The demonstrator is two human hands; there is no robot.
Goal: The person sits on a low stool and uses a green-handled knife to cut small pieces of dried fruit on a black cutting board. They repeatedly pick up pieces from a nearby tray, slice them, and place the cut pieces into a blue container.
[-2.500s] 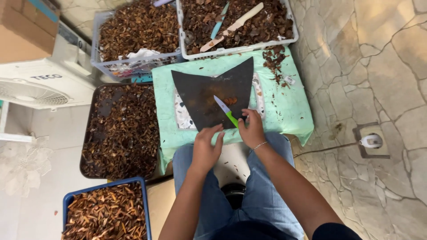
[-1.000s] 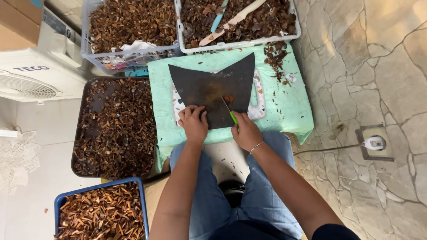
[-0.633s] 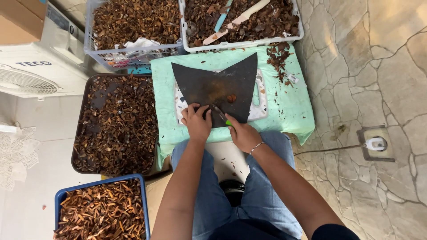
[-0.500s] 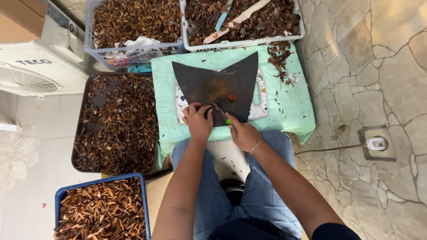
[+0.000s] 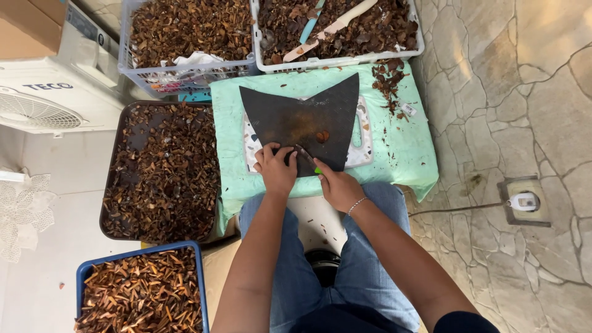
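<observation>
The person sits with both hands at the near edge of the dark, ragged-edged cutting mat [image 5: 302, 126] that lies on the mint-green cloth over the low table [image 5: 401, 148]. The left hand [image 5: 276, 169] is closed down over a small brown piece, pinning it to the mat; the piece itself is hidden under the fingers. The right hand [image 5: 336, 185] is wrapped around a small knife with a green handle [image 5: 311, 163], its blade angled toward the left fingertips, so the two hands nearly touch.

To my eye the cut goes best with the left fingertips curled back from the blade, the piece held flat so it cannot roll, and the knife pressed straight down rather than sawn.

One small round brown piece [image 5: 322, 136] lies loose on the mat just beyond the hands.

Hard to make out: the blade's edge, mostly covered by the hands, and what exactly is being cut. The white patterned board [image 5: 364, 148] under the mat shows only at its edges. The blue crate of pale brown slivers [image 5: 142, 296] is cut off at the bottom.
</observation>
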